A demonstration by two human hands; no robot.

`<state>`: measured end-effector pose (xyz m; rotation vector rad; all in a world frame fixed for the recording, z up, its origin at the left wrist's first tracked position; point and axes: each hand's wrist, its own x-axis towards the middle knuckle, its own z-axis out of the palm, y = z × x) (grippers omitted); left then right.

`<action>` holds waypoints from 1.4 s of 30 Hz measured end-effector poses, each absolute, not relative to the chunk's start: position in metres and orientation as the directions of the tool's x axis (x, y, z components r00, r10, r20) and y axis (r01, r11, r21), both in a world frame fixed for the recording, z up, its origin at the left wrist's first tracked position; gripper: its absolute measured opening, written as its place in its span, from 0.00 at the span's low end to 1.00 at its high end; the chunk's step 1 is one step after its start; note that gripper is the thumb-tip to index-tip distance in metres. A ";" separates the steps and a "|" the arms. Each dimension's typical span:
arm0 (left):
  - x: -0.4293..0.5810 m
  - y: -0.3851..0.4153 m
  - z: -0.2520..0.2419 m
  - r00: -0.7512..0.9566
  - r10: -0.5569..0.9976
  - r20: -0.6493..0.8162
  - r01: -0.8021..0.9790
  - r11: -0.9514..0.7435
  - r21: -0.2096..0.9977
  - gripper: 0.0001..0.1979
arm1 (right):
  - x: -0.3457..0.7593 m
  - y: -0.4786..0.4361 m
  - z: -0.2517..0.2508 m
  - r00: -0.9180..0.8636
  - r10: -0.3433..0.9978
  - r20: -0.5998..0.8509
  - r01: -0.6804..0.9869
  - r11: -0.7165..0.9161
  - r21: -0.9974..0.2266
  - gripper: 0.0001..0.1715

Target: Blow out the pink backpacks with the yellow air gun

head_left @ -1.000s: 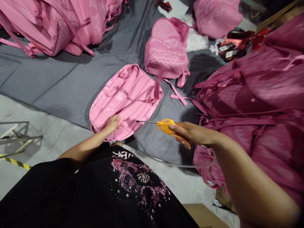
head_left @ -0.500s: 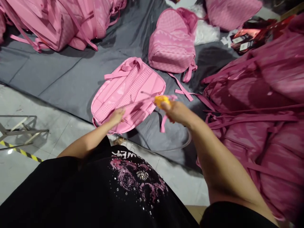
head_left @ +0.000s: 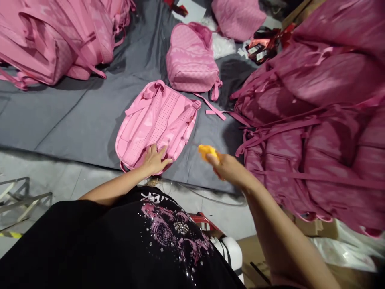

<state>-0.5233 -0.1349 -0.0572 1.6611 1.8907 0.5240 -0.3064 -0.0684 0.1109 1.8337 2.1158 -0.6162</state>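
Note:
A pink backpack [head_left: 168, 108] lies on the grey cloth with its perforated back panel and shoulder straps facing up. My left hand [head_left: 154, 161] rests on its near end, fingers spread and nothing gripped. To the right of the bag, my right hand [head_left: 230, 170] is closed around a yellow-orange air blow gun [head_left: 208, 151], held above the cloth and apart from the backpack. Its thin nozzle is too blurred to make out now.
Another pink backpack [head_left: 192, 60] stands open just behind. Piles of pink backpacks [head_left: 333, 148] crowd the right and the far left [head_left: 66, 44]. A plastic bag [head_left: 223, 46] and red-black tags [head_left: 258, 50] lie at the back. A metal frame [head_left: 24, 196] stands on the floor.
My left hand has let go of a strap and now lies flat on the bag. My right hand has drawn back from over the backpack with the air blow gun. The view has shifted right.

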 end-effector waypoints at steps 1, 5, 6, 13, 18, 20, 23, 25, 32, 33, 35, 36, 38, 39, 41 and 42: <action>-0.539 -0.138 -0.057 -0.091 0.992 -0.085 0.737 0.125 0.664 0.34 | -0.306 -0.083 0.105 -0.148 0.845 -0.513 0.988 0.106 -0.111 0.30; -0.614 -0.143 -0.067 -0.541 0.837 -0.083 0.350 0.314 0.883 0.25 | -0.316 -0.151 0.069 -0.071 0.835 -0.546 0.992 0.115 0.046 0.27; -0.629 -0.142 -0.070 -0.590 0.770 -0.241 0.135 0.389 0.911 0.22 | -0.321 -0.167 0.059 -0.060 0.835 -0.547 0.990 0.118 0.071 0.25; -0.663 -0.129 -0.074 -0.229 0.594 -0.771 -0.710 0.440 0.550 0.23 | -0.361 -0.223 -0.005 0.076 0.854 -0.515 0.987 0.008 0.158 0.24; -0.659 -0.127 -0.082 -0.008 0.635 -0.773 -0.754 0.504 0.421 0.27 | -0.371 -0.229 -0.032 0.095 0.885 -0.456 0.991 -0.041 0.128 0.23; -0.657 -0.125 -0.087 0.045 0.637 -0.769 -0.781 0.502 0.370 0.22 | -0.376 -0.223 -0.038 0.058 0.883 -0.467 0.998 -0.037 0.053 0.24; -0.655 -0.122 -0.091 0.113 0.663 -0.740 -0.801 0.501 0.326 0.16 | -0.387 -0.203 -0.043 -0.049 0.864 -0.500 0.996 0.006 -0.088 0.24; -0.656 -0.120 -0.092 0.163 0.715 -0.679 -0.812 0.489 0.320 0.16 | -0.395 -0.189 -0.044 -0.103 0.866 -0.489 0.991 0.045 -0.130 0.25; -0.667 -0.120 -0.102 0.404 0.785 -0.470 -0.810 0.546 0.216 0.18 | -0.388 -0.197 -0.043 0.015 0.910 -0.414 0.995 0.029 0.099 0.23; -0.666 -0.121 -0.105 0.394 0.799 -0.455 -0.820 0.529 0.218 0.18 | -0.385 -0.202 -0.044 0.067 0.913 -0.401 0.990 -0.012 0.138 0.22; -0.664 -0.123 -0.109 0.381 0.819 -0.430 -0.835 0.504 0.220 0.19 | -0.381 -0.208 -0.049 0.149 0.918 -0.366 0.980 -0.087 0.180 0.23; -0.662 -0.123 -0.111 0.383 0.823 -0.420 -0.837 0.501 0.220 0.19 | -0.380 -0.208 -0.052 0.171 0.924 -0.343 0.977 -0.112 0.184 0.23; -0.658 -0.124 -0.112 0.400 0.819 -0.412 -0.831 0.514 0.213 0.21 | -0.381 -0.206 -0.058 0.200 0.929 -0.312 0.973 -0.151 0.175 0.24; -0.657 -0.125 -0.113 0.405 0.816 -0.413 -0.831 0.516 0.205 0.21 | -0.381 -0.204 -0.060 0.211 0.928 -0.308 0.972 -0.167 0.165 0.24; -0.655 -0.125 -0.113 0.405 0.812 -0.421 -0.836 0.515 0.190 0.24 | -0.381 -0.200 -0.061 0.218 0.920 -0.325 0.974 -0.183 0.134 0.23; -0.656 -0.125 -0.113 0.402 0.811 -0.425 -0.839 0.512 0.185 0.25 | -0.380 -0.199 -0.060 0.219 0.916 -0.337 0.975 -0.190 0.116 0.23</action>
